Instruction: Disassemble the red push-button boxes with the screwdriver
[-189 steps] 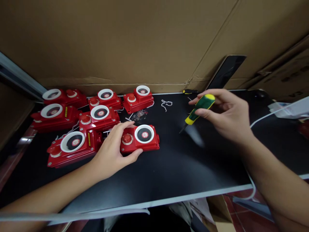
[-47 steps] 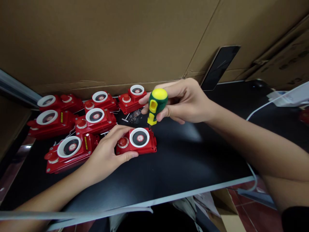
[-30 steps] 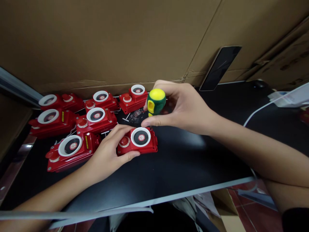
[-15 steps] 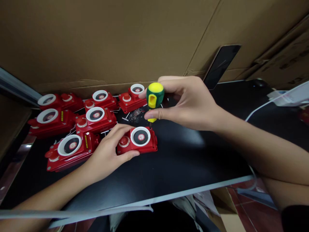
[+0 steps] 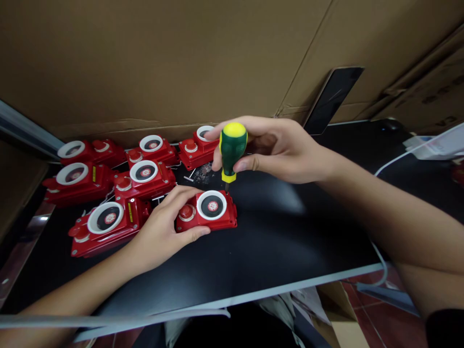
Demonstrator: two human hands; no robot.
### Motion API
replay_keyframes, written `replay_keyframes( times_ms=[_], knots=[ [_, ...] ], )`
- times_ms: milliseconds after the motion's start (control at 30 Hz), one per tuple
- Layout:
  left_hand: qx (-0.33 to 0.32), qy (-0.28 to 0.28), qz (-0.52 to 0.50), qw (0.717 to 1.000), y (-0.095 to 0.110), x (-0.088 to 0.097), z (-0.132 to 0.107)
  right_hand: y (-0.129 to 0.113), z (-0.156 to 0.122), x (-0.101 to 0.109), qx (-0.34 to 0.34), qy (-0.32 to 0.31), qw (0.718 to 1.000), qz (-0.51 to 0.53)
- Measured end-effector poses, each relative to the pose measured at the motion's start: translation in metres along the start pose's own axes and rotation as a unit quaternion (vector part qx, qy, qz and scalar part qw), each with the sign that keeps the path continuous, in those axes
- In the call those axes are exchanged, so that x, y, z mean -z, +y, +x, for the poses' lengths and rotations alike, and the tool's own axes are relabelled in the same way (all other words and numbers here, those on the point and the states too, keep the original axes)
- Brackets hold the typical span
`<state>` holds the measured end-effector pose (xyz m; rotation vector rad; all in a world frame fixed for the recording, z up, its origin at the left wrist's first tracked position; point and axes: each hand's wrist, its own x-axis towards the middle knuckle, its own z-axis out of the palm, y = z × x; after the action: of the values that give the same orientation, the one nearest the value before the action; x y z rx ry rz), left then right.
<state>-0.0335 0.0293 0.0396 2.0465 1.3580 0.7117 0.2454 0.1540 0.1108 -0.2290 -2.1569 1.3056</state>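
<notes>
My left hand grips the left part of a red alarm box, thumb along its front edge and fingers over the back. The box lies on the black table and carries a white-rimmed round sounder and a red dome. My right hand holds a stubby green and yellow screwdriver by its handle, between thumb and fingers. The screwdriver stands almost upright, its tip at the box's back right corner. Whether a screw sits under the tip is hidden.
Several more red alarm boxes stand to the left and behind. Loose screws and small bits lie behind my box. A dark phone leans against the cardboard wall. A white cable crosses the right side.
My right fingers have shifted around the screwdriver handle, which has turned to show another side. The alarm box and my left hand have stayed in place.
</notes>
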Motion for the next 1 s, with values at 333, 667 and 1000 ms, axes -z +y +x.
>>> replay_keyframes(
  times_ms=[333,667,1000],
  knots=[
    [-0.013,-0.001,0.011,1.0,-0.001,-0.001,0.0,0.009,0.005,-0.018,0.032,0.079,0.985,-0.151],
    [-0.012,-0.013,-0.006,1.0,0.0,-0.001,-0.001,0.005,0.001,-0.021,-0.025,0.143,0.975,-0.167],
    [-0.011,-0.016,-0.012,1.0,0.001,-0.001,-0.002,0.01,0.004,-0.006,-0.038,0.08,0.996,0.014]
  ],
)
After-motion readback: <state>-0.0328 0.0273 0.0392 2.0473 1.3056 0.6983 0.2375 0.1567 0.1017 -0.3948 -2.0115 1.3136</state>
